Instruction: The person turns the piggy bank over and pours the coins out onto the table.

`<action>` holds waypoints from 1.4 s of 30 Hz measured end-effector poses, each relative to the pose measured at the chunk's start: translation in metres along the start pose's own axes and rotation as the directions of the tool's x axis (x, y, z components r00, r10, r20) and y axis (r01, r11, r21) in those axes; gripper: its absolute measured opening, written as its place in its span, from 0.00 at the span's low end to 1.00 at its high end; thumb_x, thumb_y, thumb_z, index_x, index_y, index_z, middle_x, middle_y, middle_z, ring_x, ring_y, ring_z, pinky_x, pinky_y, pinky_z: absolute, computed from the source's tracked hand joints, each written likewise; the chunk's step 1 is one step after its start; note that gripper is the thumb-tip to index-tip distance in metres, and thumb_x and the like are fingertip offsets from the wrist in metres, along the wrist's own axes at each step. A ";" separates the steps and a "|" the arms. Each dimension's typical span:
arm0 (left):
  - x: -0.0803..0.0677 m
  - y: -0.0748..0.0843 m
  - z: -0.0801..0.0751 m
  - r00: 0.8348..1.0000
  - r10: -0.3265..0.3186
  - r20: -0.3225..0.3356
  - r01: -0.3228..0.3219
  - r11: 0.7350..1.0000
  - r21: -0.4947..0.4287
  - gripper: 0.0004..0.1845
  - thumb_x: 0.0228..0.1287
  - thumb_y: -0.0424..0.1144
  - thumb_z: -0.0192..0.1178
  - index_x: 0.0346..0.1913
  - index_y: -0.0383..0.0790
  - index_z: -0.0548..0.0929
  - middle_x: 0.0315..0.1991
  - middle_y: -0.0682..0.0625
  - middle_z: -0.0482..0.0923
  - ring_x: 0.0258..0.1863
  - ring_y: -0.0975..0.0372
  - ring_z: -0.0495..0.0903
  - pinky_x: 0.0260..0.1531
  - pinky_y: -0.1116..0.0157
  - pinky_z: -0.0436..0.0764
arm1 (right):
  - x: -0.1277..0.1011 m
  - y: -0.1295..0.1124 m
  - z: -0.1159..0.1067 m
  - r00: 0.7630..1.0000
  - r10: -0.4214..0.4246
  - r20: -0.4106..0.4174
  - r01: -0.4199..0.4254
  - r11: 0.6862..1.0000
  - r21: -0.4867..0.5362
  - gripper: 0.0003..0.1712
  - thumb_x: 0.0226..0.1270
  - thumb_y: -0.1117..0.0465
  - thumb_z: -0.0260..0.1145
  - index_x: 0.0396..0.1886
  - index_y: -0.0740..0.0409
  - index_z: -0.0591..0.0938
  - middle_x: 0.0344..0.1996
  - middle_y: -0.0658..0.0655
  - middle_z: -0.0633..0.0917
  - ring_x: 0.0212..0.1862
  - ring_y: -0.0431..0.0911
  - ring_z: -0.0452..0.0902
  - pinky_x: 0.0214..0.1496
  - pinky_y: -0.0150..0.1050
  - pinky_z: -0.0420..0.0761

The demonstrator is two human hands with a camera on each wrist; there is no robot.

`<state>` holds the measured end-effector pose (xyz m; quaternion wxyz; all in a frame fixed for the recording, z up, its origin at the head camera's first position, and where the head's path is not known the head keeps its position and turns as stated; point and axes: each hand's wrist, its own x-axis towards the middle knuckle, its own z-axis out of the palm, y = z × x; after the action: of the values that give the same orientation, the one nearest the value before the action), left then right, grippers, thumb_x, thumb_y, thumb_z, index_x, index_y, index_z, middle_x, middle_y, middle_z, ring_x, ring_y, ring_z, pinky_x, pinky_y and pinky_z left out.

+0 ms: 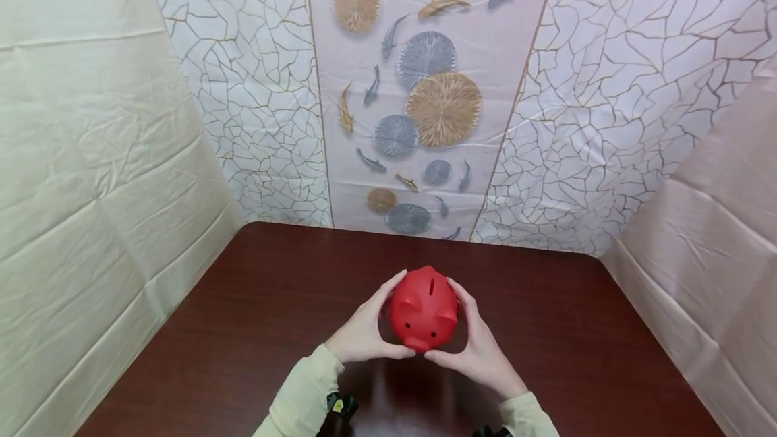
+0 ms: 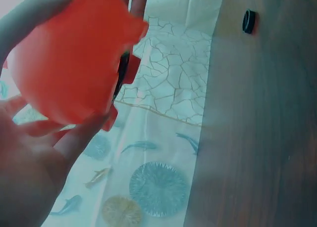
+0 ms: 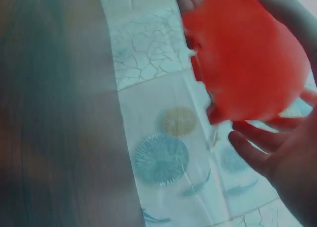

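Red plastic piggy bank (image 1: 423, 311), round body w/ coin slot on top, sits approx. mid-bench toward the near edge of the dark reddish-brown wooden bench (image 1: 255, 302), snout facing the person. Left hand (image 1: 364, 329) cups its left side: fingers curled round the flank, thumb under the snout, so the grip is closed on the bank. Right hand (image 1: 476, 339) mirrors it on the other side, fingers wrapped up the flank, thumb low at the front, grip also closed on the bank. Thumbs nearly meet below the snout.

Left wrist view: bank (image 2: 69, 59) fills the upper left, held against the palm (image 2: 29, 167); a small black round object (image 2: 248, 21) lies on the bench farther off (can't tell what it is). Right wrist view: bank (image 3: 245, 59) blurred, fingers (image 3: 257, 145) beneath it.

Pale cream sleeves (image 1: 303, 393) cover both forearms. Behind the bench: backdrop sheet w/ crackle pattern and fish-and-disc print (image 1: 425, 100).
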<state>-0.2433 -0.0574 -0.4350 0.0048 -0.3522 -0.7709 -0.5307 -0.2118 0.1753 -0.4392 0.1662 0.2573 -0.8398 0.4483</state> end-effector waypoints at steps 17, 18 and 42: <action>-0.003 -0.015 0.009 0.937 0.317 -0.150 -0.265 0.920 0.290 0.58 0.38 0.37 0.80 0.73 0.47 0.55 0.74 0.46 0.53 0.69 0.51 0.64 0.54 0.57 0.82 | 0.009 0.008 0.018 0.941 -0.336 -0.026 0.326 0.926 -0.189 0.67 0.31 0.65 0.84 0.72 0.64 0.53 0.73 0.67 0.56 0.72 0.47 0.55 0.61 0.26 0.75; -0.003 -0.016 0.009 0.929 0.339 -0.150 -0.283 0.910 0.305 0.57 0.38 0.37 0.80 0.72 0.47 0.55 0.74 0.45 0.53 0.69 0.51 0.64 0.53 0.58 0.82 | 0.010 0.009 0.018 0.935 -0.353 -0.023 0.343 0.921 -0.185 0.67 0.31 0.66 0.84 0.71 0.64 0.53 0.73 0.67 0.55 0.73 0.46 0.54 0.62 0.24 0.74; -0.003 -0.016 0.009 0.942 0.317 -0.112 -0.269 0.910 0.315 0.59 0.41 0.40 0.79 0.75 0.52 0.53 0.77 0.44 0.47 0.73 0.47 0.56 0.56 0.54 0.81 | 0.011 0.015 0.018 0.887 -0.453 -0.088 0.446 0.890 -0.089 0.59 0.41 0.62 0.82 0.68 0.72 0.56 0.69 0.77 0.57 0.76 0.45 0.50 0.65 0.21 0.68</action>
<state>-0.2466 -0.0551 -0.4534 0.1992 -0.4157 -0.7767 -0.4293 -0.2305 0.1634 -0.4531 0.3183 0.4151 -0.7617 0.3824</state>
